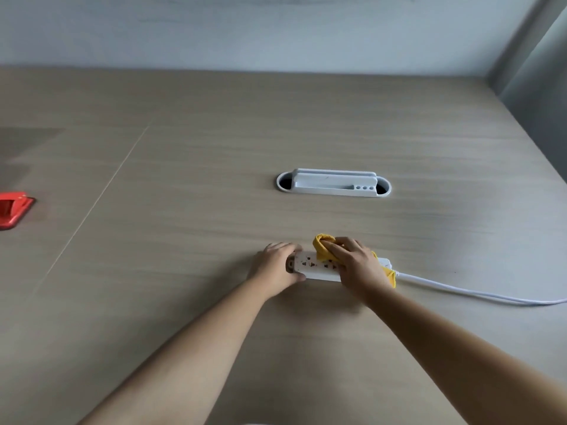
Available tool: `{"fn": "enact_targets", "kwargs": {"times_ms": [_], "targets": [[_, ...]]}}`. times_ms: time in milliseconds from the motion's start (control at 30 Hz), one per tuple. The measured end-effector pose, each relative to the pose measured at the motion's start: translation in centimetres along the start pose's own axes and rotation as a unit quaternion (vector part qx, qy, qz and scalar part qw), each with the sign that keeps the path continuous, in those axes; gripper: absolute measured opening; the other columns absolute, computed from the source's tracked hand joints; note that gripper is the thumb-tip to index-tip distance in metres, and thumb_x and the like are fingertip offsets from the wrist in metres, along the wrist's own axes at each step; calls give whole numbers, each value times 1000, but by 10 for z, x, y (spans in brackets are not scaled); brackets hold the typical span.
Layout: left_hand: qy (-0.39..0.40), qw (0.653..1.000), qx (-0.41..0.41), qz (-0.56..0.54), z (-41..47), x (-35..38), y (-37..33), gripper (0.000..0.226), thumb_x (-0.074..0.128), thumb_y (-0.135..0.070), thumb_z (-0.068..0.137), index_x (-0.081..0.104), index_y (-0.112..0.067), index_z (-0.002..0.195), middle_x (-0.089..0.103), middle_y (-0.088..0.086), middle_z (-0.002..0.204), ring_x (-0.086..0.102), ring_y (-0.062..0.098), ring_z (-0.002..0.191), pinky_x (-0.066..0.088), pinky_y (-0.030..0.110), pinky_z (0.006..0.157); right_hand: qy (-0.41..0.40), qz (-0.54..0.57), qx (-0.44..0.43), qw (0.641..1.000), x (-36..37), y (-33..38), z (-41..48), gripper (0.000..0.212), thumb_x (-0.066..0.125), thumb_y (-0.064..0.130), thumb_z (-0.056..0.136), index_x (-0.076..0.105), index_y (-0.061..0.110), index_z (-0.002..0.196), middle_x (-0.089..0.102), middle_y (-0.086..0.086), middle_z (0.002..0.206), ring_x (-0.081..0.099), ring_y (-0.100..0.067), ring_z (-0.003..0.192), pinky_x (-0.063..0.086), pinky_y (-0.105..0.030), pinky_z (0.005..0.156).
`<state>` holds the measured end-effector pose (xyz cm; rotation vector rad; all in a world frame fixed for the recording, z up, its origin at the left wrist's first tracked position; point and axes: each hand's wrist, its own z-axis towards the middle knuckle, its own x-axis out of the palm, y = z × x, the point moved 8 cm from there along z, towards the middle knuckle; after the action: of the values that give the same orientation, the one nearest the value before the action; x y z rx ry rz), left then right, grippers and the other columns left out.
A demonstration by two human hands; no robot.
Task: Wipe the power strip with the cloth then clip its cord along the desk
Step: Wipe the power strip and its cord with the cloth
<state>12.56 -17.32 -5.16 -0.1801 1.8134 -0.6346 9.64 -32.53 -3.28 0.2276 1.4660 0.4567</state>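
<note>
While the left hand [277, 265] gripped the power strip [310, 266] mid-tabletop [184, 302] | right hand [356, 262] fingers [333, 248] pressed the yellow cloth [322, 245] onto it | cord [475, 292] trailed toward the right edge

- Left hand [277, 265] grips the left end of the white power strip [313, 266] on the desk [214, 148].
- Right hand [356, 262] presses the yellow cloth [322, 245] onto the strip.
- White cord [460, 291] exits rightward.
</note>
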Motion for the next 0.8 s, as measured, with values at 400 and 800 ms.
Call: {"fn": "enact_targets", "kwargs": {"times_ms": [400,800], "targets": [[5,996,-44,-79,4,8,11,61,87,-34,56,63,-38,112,65,-1,114,57,21,108,49,37,93,112,-3,-14,994,7,14,15,43,51,1,75,68,24,107,61,-3,108,50,-25,96,51,-42,76],[-6,990,-56,-132,9,13,19,62,91,-30,48,67,-35,105,62,1,118,54,21,113,47,37,97,104,-11,-40,994,7,19,19,45,50,-2,73,70,23,103,64,0,102,50,-25,93,42,-32,66]]}}
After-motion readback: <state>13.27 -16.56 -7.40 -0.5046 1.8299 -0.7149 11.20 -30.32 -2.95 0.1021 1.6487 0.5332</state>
